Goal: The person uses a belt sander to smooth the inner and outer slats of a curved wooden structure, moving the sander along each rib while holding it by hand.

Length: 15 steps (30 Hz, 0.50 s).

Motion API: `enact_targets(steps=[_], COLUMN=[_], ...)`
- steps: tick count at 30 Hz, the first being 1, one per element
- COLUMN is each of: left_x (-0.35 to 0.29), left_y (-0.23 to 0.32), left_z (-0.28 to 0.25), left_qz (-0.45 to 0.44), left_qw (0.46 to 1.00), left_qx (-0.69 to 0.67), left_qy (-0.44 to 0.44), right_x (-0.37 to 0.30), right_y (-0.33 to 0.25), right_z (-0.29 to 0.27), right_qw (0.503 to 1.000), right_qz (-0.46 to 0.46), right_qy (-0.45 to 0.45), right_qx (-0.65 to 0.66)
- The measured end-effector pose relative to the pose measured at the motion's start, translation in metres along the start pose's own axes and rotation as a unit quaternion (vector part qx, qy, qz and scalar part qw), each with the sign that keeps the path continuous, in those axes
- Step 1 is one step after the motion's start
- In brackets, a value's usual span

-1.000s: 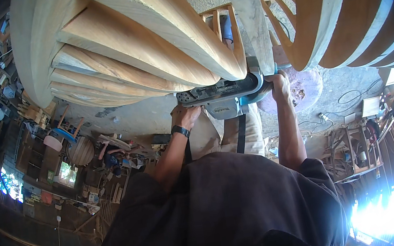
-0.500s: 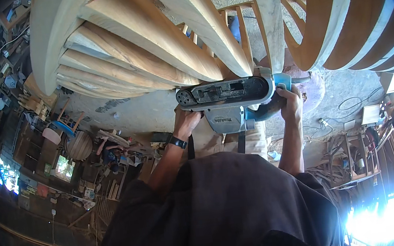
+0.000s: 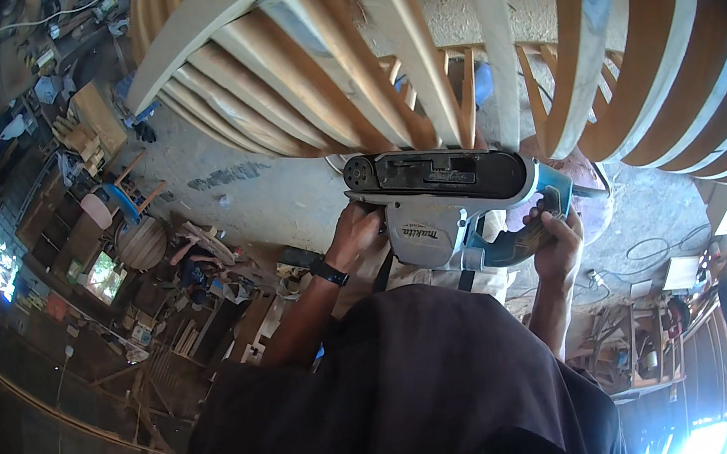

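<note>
I am looking into a woodworking shop, and a cluttered one. A big framework of curved wooden ribs fills the far side, a belt sander sits against it, and offcuts and scrap timber litter the concrete floor to the left. On the right, cables trail toward wooden racks.

One grey-and-teal handheld belt sander, gripped by two bare hands, the left hand and the right hand, with one black wristwatch on the left wrist. Overhead, one curved frame of pale wooden slats; the slats are too crowded to count exactly.
</note>
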State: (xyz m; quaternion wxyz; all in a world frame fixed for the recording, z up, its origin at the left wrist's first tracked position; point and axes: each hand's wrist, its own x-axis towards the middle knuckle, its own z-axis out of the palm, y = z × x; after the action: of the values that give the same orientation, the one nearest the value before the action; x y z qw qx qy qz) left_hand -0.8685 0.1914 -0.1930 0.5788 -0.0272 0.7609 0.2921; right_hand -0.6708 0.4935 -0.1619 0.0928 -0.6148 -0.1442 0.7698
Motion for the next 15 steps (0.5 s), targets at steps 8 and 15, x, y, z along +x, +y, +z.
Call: enact_targets(steps=[8,15], left_x=[-0.021,-0.032], left_y=[0.045,0.079], left_z=[-0.022,-0.071], left_qz=[-0.021,-0.050], left_qw=[0.988,0.992], left_qx=[0.149,0.057], left_qy=[0.046,0.098], right_x=[-0.022,-0.044], right_y=[-0.006,-0.005], right_z=[0.040,0.090], right_qw=[0.999,0.982], right_qz=[-0.036,-0.164], right_qy=[-0.023,-0.087], right_qx=[0.011,0.038])
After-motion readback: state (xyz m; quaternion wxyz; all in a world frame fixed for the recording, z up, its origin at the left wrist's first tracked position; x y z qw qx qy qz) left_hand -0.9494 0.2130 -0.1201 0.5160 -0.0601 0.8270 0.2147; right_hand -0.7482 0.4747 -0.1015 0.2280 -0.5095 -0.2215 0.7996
